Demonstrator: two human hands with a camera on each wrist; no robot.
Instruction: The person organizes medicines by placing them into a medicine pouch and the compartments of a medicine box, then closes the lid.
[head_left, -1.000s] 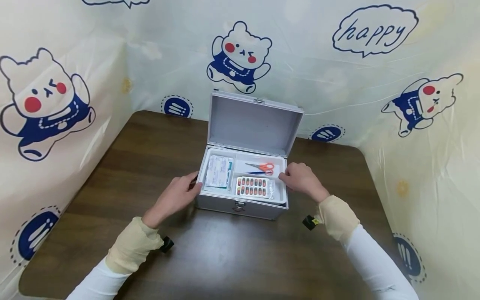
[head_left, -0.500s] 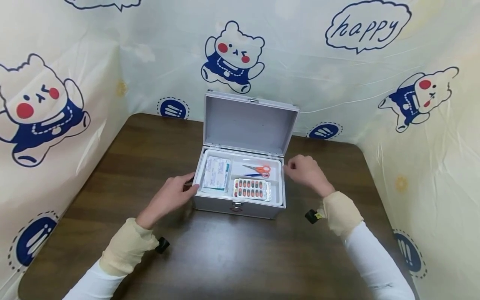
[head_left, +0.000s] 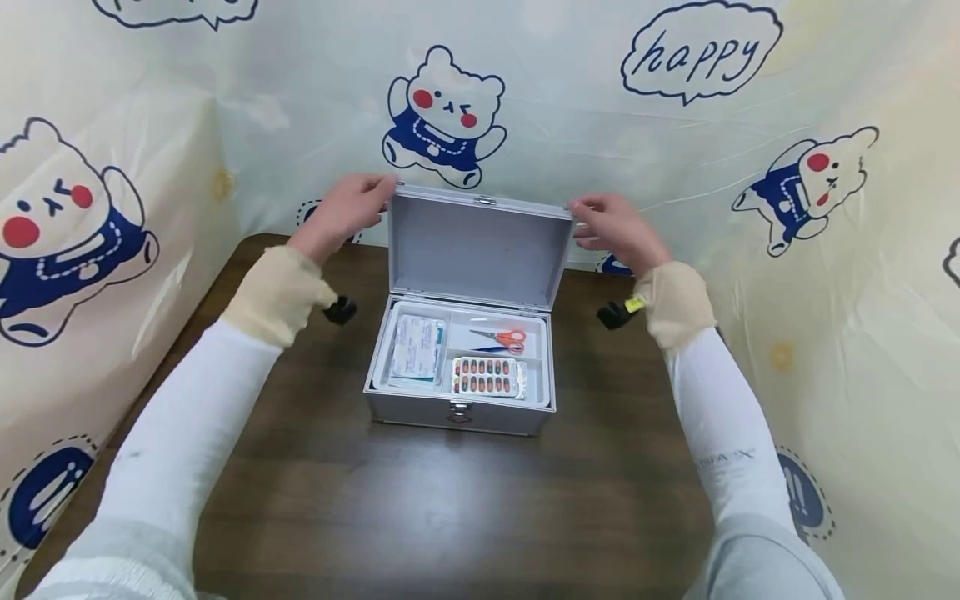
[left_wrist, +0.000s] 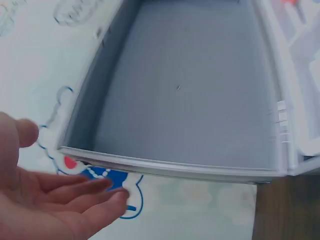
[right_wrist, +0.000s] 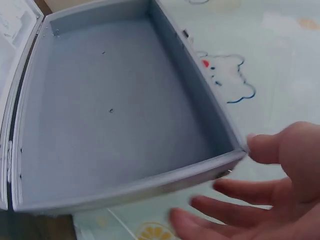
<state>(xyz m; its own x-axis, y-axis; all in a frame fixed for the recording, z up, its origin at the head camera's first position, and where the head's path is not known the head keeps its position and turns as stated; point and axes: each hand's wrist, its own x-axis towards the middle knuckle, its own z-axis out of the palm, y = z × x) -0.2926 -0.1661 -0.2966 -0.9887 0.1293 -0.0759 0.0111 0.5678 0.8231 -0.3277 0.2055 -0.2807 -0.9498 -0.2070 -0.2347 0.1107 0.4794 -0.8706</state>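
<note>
A silver metal case (head_left: 420,408) stands on the table with its lid (head_left: 480,250) raised upright. My left hand (head_left: 347,212) is at the lid's upper left corner; in the left wrist view its fingers (left_wrist: 80,200) are extended beside the lid's edge, thumb apart. At the upper right corner is my right hand (head_left: 618,229). The right wrist view shows its thumb (right_wrist: 265,149) right at the corner and the fingers spread below. Inside the case, a white tray (head_left: 384,367) holds orange-handled scissors (head_left: 512,338), a capsule blister pack (head_left: 486,377) and flat white packets (head_left: 415,346).
The case sits toward the back of a dark wooden table (head_left: 450,517). A latch (head_left: 460,408) is on its front. Behind the lid hangs a pale curtain (head_left: 555,108) printed with cartoon bears, and it also runs along both sides.
Both hands have left the sides of the case's lower half and moved up and back to the lid's top corners. The lid stays upright and the contents lie as before.
</note>
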